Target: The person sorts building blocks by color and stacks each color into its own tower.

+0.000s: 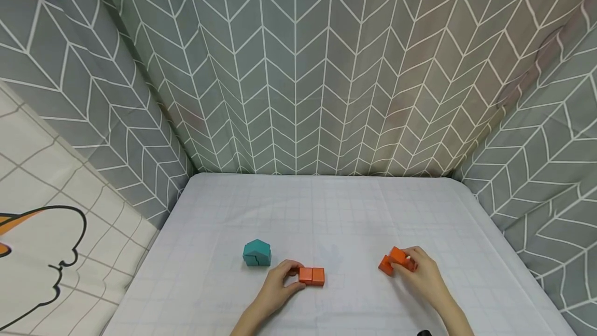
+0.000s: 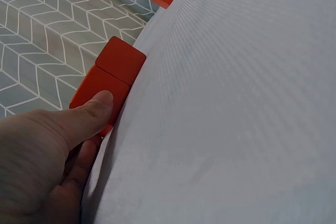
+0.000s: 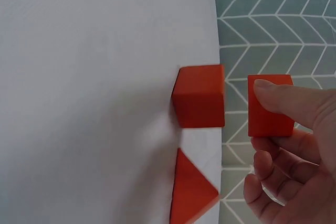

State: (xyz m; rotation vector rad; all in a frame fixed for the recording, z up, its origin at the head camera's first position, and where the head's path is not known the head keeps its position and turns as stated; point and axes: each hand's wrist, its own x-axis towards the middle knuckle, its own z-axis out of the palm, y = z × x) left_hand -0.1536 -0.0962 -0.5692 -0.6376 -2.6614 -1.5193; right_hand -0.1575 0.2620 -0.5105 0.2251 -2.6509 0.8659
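Observation:
Two orange blocks [image 1: 311, 276] sit side by side on the table, faces touching. My left hand [image 1: 278, 287] grips the nearer-left one, its thumb [image 2: 104, 100] on one face and the fingers behind. To the right, thumb and fingers of my right hand [image 1: 425, 275] pinch another orange block [image 3: 270, 106], raised above the tabletop. Beneath it an orange cube [image 3: 199, 97] stands on the table. Beside that cube lies an orange triangular block [image 3: 191, 188], partly cut off by the frame in the right wrist view.
A teal house-shaped block group [image 1: 257, 253] stands on the white cloth-covered table [image 1: 340, 206], left of and behind my left hand. Patterned grey curtains [image 1: 294, 92] hang behind and at both sides. A small black object [image 1: 424, 333] shows at the bottom edge.

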